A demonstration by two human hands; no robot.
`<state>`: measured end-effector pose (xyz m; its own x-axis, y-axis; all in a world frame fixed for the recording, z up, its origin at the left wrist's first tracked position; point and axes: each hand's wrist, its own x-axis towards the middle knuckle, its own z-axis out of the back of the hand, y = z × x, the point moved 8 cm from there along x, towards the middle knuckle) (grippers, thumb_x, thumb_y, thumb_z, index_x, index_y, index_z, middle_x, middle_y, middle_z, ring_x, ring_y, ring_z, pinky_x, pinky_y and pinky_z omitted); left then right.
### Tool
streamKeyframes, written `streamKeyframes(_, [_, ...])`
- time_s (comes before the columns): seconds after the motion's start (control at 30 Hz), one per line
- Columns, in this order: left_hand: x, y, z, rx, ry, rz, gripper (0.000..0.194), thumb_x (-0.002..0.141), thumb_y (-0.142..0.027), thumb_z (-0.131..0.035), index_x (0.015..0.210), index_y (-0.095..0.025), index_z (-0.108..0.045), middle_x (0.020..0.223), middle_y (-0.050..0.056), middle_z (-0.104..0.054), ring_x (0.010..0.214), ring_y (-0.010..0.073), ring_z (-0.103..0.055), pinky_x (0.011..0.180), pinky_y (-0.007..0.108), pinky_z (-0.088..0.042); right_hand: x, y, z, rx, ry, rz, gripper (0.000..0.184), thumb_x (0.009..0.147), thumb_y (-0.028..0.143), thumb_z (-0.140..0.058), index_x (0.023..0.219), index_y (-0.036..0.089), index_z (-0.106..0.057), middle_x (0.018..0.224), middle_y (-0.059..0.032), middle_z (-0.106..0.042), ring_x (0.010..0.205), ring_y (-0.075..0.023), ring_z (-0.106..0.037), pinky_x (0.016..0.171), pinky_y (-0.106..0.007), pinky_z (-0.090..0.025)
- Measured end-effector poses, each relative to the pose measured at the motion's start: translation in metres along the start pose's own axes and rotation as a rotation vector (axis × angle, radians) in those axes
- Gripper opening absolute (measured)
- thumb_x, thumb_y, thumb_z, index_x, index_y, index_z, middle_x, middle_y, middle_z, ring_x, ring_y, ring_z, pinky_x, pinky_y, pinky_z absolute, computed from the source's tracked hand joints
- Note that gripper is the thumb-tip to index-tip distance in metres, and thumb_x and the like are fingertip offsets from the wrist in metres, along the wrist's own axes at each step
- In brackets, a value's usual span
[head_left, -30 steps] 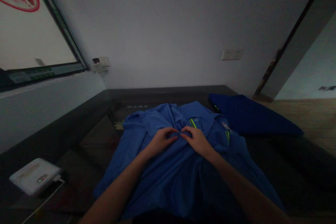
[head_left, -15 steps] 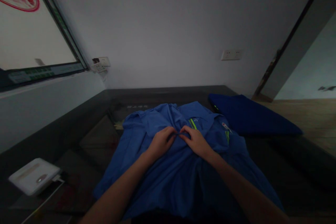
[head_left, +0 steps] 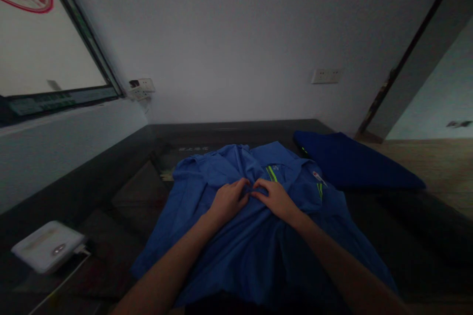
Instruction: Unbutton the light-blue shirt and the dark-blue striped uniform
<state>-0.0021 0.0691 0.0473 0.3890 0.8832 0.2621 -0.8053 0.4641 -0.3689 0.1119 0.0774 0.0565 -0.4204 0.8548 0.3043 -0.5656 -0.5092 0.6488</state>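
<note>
A blue work jacket (head_left: 195, 192) with yellow-green stripes and a small badge lies spread and wrinkled on the dark table. At its middle, my left hand (head_left: 229, 200) pinches the cloth between thumb and fingers. Close beside it, my right hand (head_left: 274, 199) also pinches the jacket's fabric, fingertips almost meeting those of the left. The small piece between the fingertips is too dark and small to make out.
A folded dark blue garment (head_left: 354, 162) lies at the right on the dark table (head_left: 221, 128). At the left stands a white box-shaped device (head_left: 48, 246) with a cable. Wall sockets (head_left: 327, 76) sit behind, and a window (head_left: 48, 44) is at upper left.
The fingertips of both hands have shifted slightly, with the left fingers a little more spread. Jacket and surroundings look the same.
</note>
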Motion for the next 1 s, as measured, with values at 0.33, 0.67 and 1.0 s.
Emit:
streamKeyframes(0.33, [0.012,0.069,0.029,-0.192,-0.039,0.200,0.021,0.086,-0.029,-0.043,0.085,-0.017,-0.061,0.079,0.005,-0.067,0.075,0.0180,-0.062,0.068,0.026,-0.046,0.002,-0.008,0.013,0.068,0.006,-0.052,0.010,0.079,0.023,-0.061,0.082,0.019,-0.069,0.083,-0.0029,-0.071,0.081,-0.0194,-0.063,0.075,-0.029,-0.043])
streamKeyframes(0.67, [0.007,0.087,0.003,-0.304,0.149,0.246,0.019,0.080,-0.032,-0.052,0.088,-0.018,-0.063,0.078,0.003,-0.068,0.074,0.0175,-0.063,0.067,0.025,-0.045,0.003,0.002,0.022,0.298,0.024,0.007,0.012,0.081,0.030,-0.058,0.081,0.018,-0.063,0.077,-0.0017,-0.064,0.074,-0.0167,-0.058,0.068,-0.027,-0.043])
streamKeyframes(1.0, [-0.003,0.061,-0.009,-0.884,0.324,0.390,0.046,0.072,-0.036,-0.067,0.111,-0.018,-0.051,0.076,-0.002,-0.063,0.060,0.0096,-0.057,0.056,0.020,-0.043,-0.006,0.009,0.029,0.431,0.232,0.031,0.026,0.077,0.045,-0.063,0.079,0.019,-0.062,0.073,0.0005,-0.060,0.069,-0.0135,-0.056,0.063,-0.024,-0.042])
